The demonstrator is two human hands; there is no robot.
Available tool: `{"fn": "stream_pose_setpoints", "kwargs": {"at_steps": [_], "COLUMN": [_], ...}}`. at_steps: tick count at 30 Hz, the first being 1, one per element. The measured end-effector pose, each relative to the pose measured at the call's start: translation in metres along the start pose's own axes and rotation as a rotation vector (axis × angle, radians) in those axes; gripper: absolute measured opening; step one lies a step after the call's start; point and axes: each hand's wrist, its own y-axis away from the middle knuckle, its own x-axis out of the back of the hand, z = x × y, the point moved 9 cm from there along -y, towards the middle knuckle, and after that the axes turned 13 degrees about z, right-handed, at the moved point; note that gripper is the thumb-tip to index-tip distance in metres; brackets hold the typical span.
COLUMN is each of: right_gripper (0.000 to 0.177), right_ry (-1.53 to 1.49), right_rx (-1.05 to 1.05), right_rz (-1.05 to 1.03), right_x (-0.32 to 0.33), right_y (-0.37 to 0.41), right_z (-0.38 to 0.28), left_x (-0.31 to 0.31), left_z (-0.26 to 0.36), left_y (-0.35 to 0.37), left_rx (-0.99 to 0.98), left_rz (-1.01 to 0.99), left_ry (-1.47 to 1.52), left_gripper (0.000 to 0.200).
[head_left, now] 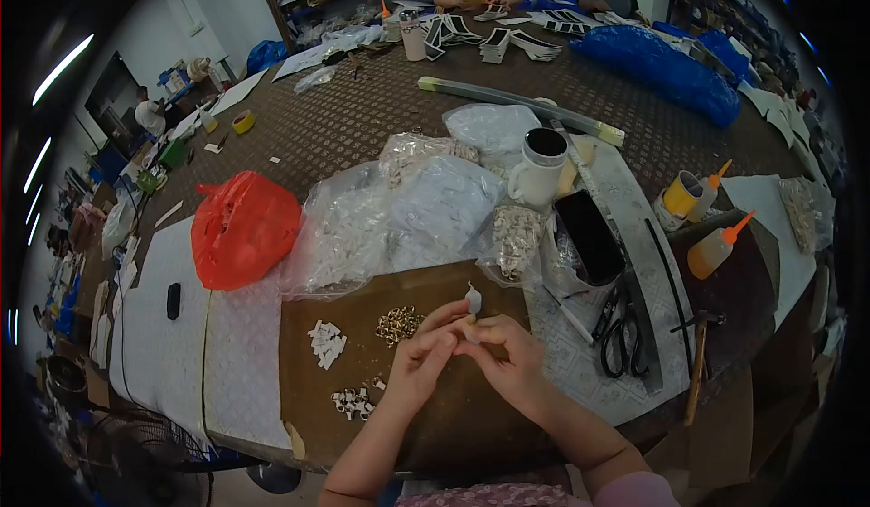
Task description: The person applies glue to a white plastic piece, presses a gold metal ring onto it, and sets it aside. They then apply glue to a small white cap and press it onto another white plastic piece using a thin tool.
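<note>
"Over the brown cardboard sheet (362,416), what have you got?"

"A small white oblong tab (472,300), standing upright. My left hand (421,362) and my right hand (507,357) both pinch its lower end, fingertips closed together."

"And beside them?"

"A heap of small gold metal rings (398,324) just left of my left hand. The little white cut pieces (326,341) lie further left."

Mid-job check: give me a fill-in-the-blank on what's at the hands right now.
1. The left hand and right hand together pinch a small piece coloured ____.
2. The gold rings lie on the brown board, to the ____ of the hands.
3. The scissors right of the hands have ____ handles.
Missing: white; left; black.
</note>
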Motion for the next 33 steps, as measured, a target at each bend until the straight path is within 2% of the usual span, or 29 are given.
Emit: {"fn": "stream_pose_setpoints", "kwargs": {"at_steps": [3, 6, 7, 10, 13, 19, 31, 33], "right_gripper": [0.029, 0.029, 0.029, 0.026, 0.030, 0.026, 0.021, 0.020], "right_ry": [-0.023, -0.030, -0.026, -0.022, 0.024, 0.005, 0.040, 0.041], "right_rx": [0.012, 0.073, 0.099, 0.075, 0.124, 0.120, 0.148, 0.123], "right_rz": [0.037, 0.054, 0.058, 0.077, 0.039, 0.013, -0.097, -0.089], "right_x": [0.000, 0.002, 0.002, 0.003, 0.002, 0.000, -0.006, -0.006], "right_y": [0.002, 0.000, -0.001, -0.003, -0.004, -0.001, -0.002, -0.001], "right_z": [0.003, -0.002, -0.005, -0.006, -0.009, -0.006, -0.009, -0.004], "left_x": [0.005, 0.022, 0.026, 0.026, 0.028, 0.029, 0.030, 0.027], "left_z": [0.003, -0.010, -0.007, 0.007, 0.011, 0.022, 0.001, 0.005], "left_y": [0.000, 0.004, 0.003, 0.006, 0.006, 0.004, 0.005, 0.007], "left_rx": [-0.183, 0.172, 0.095, -0.027, -0.038, -0.196, -0.010, -0.054], "left_rz": [0.104, 0.241, 0.258, 0.209, 0.248, 0.200, 0.250, 0.267], "left_ry": [-0.293, -0.051, 0.080, -0.009, 0.004, -0.193, -0.163, -0.282], "left_gripper": [0.030, 0.029, 0.022, 0.017, 0.017, 0.015, 0.012, 0.011]}}
